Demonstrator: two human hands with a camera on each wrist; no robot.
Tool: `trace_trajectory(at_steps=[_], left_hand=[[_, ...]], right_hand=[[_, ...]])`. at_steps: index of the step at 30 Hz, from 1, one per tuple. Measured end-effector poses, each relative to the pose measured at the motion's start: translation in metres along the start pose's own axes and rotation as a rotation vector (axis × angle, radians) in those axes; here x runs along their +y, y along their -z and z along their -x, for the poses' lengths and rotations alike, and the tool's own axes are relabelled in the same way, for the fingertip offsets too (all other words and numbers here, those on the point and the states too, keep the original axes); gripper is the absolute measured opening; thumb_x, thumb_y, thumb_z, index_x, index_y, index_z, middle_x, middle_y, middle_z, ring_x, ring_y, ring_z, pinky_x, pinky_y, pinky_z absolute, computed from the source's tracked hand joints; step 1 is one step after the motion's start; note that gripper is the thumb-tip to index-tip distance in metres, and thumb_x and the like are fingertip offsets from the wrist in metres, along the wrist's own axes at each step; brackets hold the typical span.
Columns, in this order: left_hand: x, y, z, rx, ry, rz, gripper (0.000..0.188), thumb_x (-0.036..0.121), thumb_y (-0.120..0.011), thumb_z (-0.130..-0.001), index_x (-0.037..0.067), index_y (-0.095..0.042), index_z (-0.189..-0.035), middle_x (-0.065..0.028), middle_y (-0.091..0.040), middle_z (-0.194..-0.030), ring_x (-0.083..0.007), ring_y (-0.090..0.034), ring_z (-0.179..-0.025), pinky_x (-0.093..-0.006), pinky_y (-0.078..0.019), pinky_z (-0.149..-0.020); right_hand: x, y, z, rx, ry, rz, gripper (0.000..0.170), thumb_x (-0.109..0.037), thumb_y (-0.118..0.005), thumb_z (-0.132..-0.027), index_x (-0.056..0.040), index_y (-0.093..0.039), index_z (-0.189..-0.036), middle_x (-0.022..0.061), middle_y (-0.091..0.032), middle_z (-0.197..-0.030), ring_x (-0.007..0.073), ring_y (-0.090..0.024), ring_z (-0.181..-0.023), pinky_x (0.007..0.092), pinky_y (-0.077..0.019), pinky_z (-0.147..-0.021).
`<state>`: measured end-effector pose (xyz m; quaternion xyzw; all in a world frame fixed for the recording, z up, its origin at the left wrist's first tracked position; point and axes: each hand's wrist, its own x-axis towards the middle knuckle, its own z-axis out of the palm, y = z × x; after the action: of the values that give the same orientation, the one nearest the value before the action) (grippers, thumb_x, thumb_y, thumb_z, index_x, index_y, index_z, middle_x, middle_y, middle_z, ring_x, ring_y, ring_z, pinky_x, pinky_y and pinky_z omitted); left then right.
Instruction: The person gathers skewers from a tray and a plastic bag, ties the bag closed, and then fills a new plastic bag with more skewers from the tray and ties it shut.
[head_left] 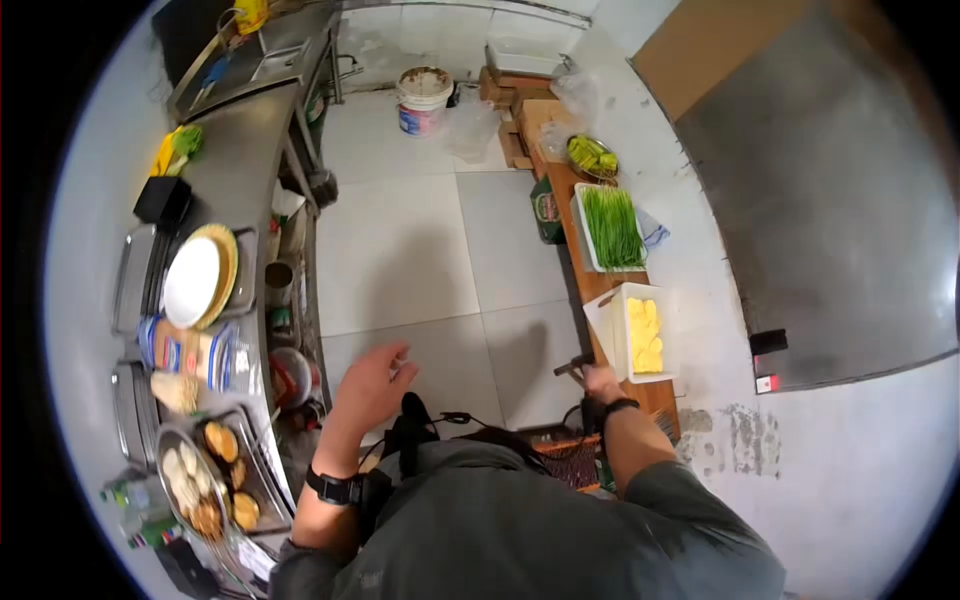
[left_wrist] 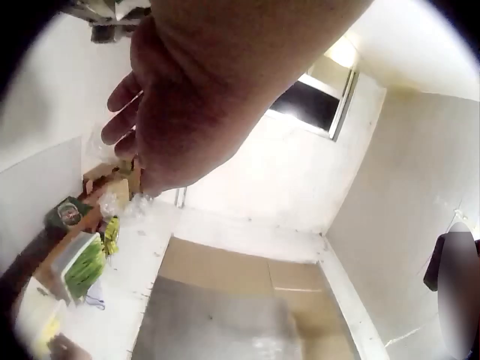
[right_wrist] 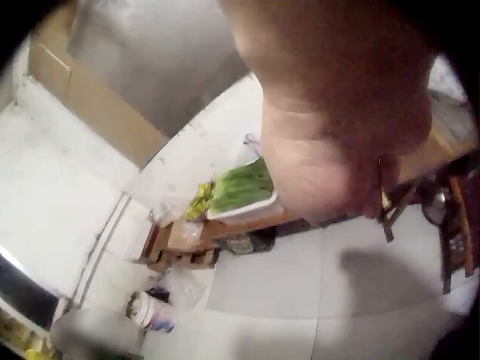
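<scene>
My left hand (head_left: 375, 385) hangs over the tiled floor in the head view, its fingers loosely bent and holding nothing. In the left wrist view the same hand (left_wrist: 176, 127) has its fingers slightly apart. My right hand (head_left: 602, 384) is at the wooden bench's edge, its fingers curled round a dark, bar-ended object (head_left: 575, 366); what this is I cannot tell. Just beside that hand stands a white container (head_left: 670, 340) of yellow pieces (head_left: 646, 335). The right wrist view shows the curled hand (right_wrist: 330, 169) with its fingertips mostly hidden.
Green stalks (head_left: 613, 228) fill a white tray farther along the bench, before a bowl of yellow-green pieces (head_left: 592, 157). At left, a steel counter (head_left: 235, 160) holds plates (head_left: 193, 282), packets and a bowl of food. A white bucket (head_left: 424, 90) stands on the floor ahead.
</scene>
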<state>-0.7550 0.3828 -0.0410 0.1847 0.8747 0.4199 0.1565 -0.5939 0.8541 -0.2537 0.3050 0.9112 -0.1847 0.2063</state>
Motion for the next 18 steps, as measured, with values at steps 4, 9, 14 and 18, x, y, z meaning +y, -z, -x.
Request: trace_trajectory(at_steps=[4, 9, 14, 18], left_hand=[[0.021, 0.021, -0.11, -0.09, -0.096, 0.026, 0.034, 0.021, -0.065, -0.088, 0.001, -0.062, -0.114, -0.018, -0.066, -0.104, -0.0329, -0.066, -0.092, -0.0388, -0.0515, -0.079], [0.015, 0.021, -0.239, -0.167, -0.025, -0.046, 0.036, 0.022, -0.066, -0.087, 0.001, -0.061, -0.116, -0.0184, -0.066, -0.102, -0.0316, -0.066, -0.087, -0.0387, -0.0514, -0.078], [0.007, 0.041, -0.358, -0.093, 0.117, -0.12, 0.032, 0.019, -0.068, -0.086, -0.001, -0.064, -0.111, -0.0198, -0.067, -0.1, -0.0292, -0.066, -0.081, -0.0365, -0.0525, -0.075], [0.035, 0.075, -0.44, 0.041, 0.159, -0.242, 0.033, 0.019, -0.068, -0.087, -0.002, -0.063, -0.113, -0.0206, -0.067, -0.1, -0.0299, -0.067, -0.084, -0.0363, -0.0524, -0.076]], right_hand=[[0.038, -0.006, -0.001, 0.12, -0.304, -0.443, 0.025, -0.03, -0.063, -0.083, -0.0067, -0.069, -0.085, 0.0175, -0.07, -0.087, 0.0325, -0.068, -0.078, 0.0401, -0.0524, -0.067], [0.106, -0.06, -0.065, 0.032, -0.167, 0.054, 0.027, -0.037, -0.067, -0.083, -0.0135, -0.068, -0.097, 0.0125, -0.071, -0.085, 0.0311, -0.069, -0.081, 0.0425, -0.0527, -0.067], [0.051, 0.012, -0.196, -0.112, -0.223, -0.408, 0.028, -0.026, -0.06, -0.089, -0.0003, -0.065, -0.079, 0.0126, -0.066, -0.067, 0.0239, -0.065, -0.07, 0.0412, -0.0524, -0.068], [-0.008, 0.086, -0.347, 0.138, -0.28, -0.631, 0.02, -0.023, -0.059, -0.092, -0.0036, -0.064, -0.088, 0.0099, -0.067, -0.071, 0.0235, -0.065, -0.065, 0.0389, -0.0519, -0.058]])
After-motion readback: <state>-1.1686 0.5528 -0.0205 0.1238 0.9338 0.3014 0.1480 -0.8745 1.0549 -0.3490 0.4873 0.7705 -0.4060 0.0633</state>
